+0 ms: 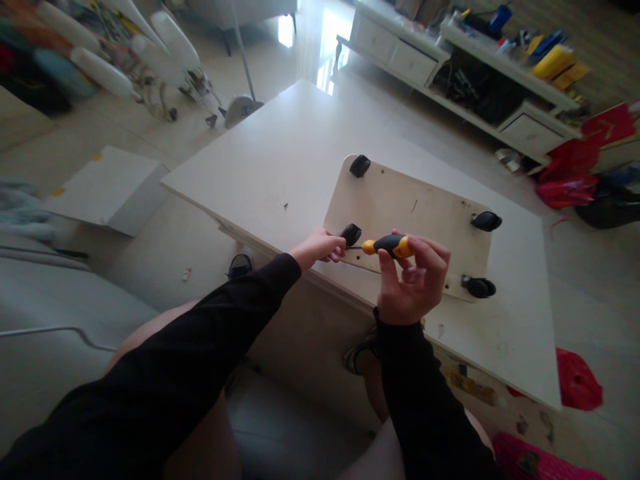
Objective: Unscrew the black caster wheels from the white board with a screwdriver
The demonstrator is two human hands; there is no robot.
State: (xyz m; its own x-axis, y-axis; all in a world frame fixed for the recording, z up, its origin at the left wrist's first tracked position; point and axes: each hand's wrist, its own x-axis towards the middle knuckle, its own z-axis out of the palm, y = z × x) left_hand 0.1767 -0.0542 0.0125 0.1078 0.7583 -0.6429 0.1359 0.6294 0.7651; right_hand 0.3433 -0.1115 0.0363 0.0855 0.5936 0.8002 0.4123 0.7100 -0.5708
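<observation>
A pale wooden board (pixel 395 197) lies on the white table, with black caster wheels near its corners. My right hand (pixel 416 283) is closed round the yellow and black handle of a screwdriver (pixel 393 245), whose shaft points left. Beside the near left caster (pixel 351 235), my left hand (pixel 320 247) has its fingers pinched together at the screwdriver's tip; what they hold is too small to make out. The far left caster (pixel 360 166) and the two right casters, one far (pixel 486 221) and one near (pixel 479 287), stand apart from both hands.
Small dark bits, perhaps screws (pixel 285 205), lie on the white table (pixel 260 160) left of the board. A white box (pixel 107 190) is on the floor at left. Behind the table runs a low white cabinet (pixel 415 63) with things on top. Red bags (pixel 567 190) lie at right.
</observation>
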